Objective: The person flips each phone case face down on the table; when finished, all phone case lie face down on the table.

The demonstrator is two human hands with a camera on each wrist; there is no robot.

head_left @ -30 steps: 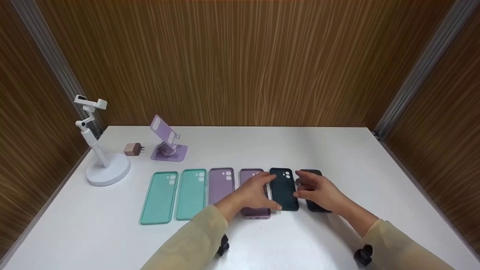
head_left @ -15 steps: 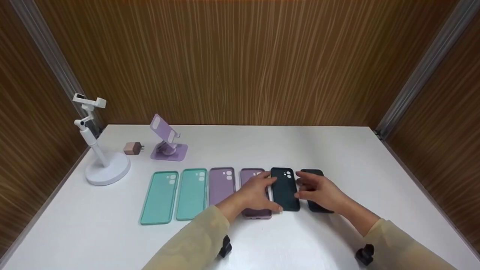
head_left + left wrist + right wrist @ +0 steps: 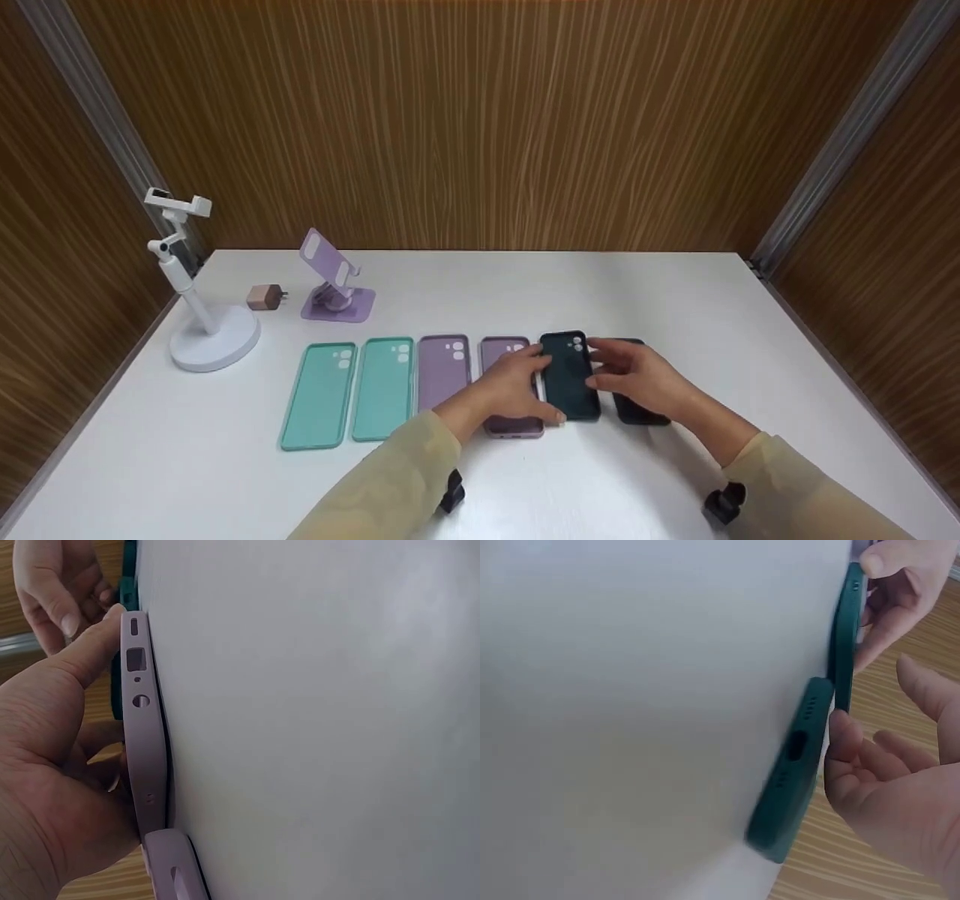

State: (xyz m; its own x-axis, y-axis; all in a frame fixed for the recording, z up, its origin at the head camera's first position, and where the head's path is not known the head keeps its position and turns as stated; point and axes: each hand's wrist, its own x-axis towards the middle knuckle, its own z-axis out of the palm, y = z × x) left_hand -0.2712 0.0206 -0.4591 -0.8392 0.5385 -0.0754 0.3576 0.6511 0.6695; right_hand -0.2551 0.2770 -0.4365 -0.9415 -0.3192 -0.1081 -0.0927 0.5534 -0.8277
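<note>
A dark green phone case (image 3: 568, 382) lies between the two hands, its far end a little raised. My left hand (image 3: 514, 386) spreads over a purple phone case (image 3: 514, 429), fingers and thumb reaching the green case's left edge. In the left wrist view, the left thumb (image 3: 97, 645) stretches along the purple case's end. My right hand (image 3: 637, 375) has its bent fingers at the green case's right edge. In the right wrist view those fingers (image 3: 844, 739) touch its near corner. Partly hidden below the right hand lies a second dark green case (image 3: 641, 414).
Another purple case (image 3: 442, 371) and two mint cases, one the leftmost case (image 3: 319, 397) and one beside it (image 3: 383, 390), continue the row. Behind stand a purple phone stand (image 3: 334, 281), a plug adapter (image 3: 265, 297) and a white stand (image 3: 214, 337). Wood-grain panels enclose the white table.
My right hand has shifted slightly left and away from me, onto the dark green case's edge. That case's far end has risen a little. The left hand stays nearly still.
</note>
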